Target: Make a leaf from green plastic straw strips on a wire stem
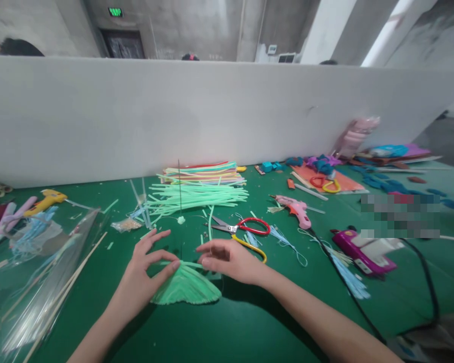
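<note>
A green fan-shaped piece (187, 287), which looks built from pipe cleaners, hangs point-up just over the table. My left hand (146, 267) pinches its top between thumb and index finger, the other fingers raised. From that top a light green pipe cleaner (192, 264) runs to the right. My right hand (230, 259) is closed in a pinch at its far end; the fingertips partly hide the tip. Beyond my hands lie scissors (232, 228) with one red and one yellow handle, blades apart. A thin upright rod (179, 189) with a small pale green tuft (180, 220) stands behind.
Green pipe cleaners (199, 195) lie before a multicoloured bundle (204, 173). Right are a pink glue gun (295, 209), a purple device (363, 252) and black cable. Left are a yellow glue gun (47, 200) and clear plastic sleeves (47, 292). A white partition (212, 111) closes the back.
</note>
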`<state>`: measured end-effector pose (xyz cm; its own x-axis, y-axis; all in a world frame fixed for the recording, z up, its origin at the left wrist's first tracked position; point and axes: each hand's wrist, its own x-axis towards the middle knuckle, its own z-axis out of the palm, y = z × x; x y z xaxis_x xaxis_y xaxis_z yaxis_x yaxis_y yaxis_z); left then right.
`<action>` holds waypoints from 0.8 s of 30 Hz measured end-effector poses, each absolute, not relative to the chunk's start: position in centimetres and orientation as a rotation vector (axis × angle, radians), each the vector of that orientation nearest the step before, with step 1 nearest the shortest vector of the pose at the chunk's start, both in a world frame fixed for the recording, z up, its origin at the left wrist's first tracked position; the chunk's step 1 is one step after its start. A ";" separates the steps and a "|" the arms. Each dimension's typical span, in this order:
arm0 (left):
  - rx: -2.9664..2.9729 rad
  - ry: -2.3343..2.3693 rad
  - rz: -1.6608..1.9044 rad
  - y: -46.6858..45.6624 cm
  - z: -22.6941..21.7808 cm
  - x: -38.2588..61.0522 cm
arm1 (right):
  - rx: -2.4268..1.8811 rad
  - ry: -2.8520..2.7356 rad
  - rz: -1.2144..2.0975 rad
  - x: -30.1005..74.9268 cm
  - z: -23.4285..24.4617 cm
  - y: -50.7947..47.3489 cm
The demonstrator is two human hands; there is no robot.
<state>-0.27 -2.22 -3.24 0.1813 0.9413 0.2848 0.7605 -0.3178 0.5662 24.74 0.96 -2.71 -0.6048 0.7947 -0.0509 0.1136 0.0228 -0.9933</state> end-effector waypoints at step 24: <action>2.363 1.932 0.844 0.4 -4.6 -4.7 | -1.009 -1.635 1.705 24.9 -4.8 2.2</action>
<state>-4.70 0.37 -4.59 0.1136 0.9036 0.4130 0.9168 -0.2555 0.3068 24.86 2.17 -4.82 -0.5567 0.8198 -0.1344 0.1003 -0.0943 -0.9905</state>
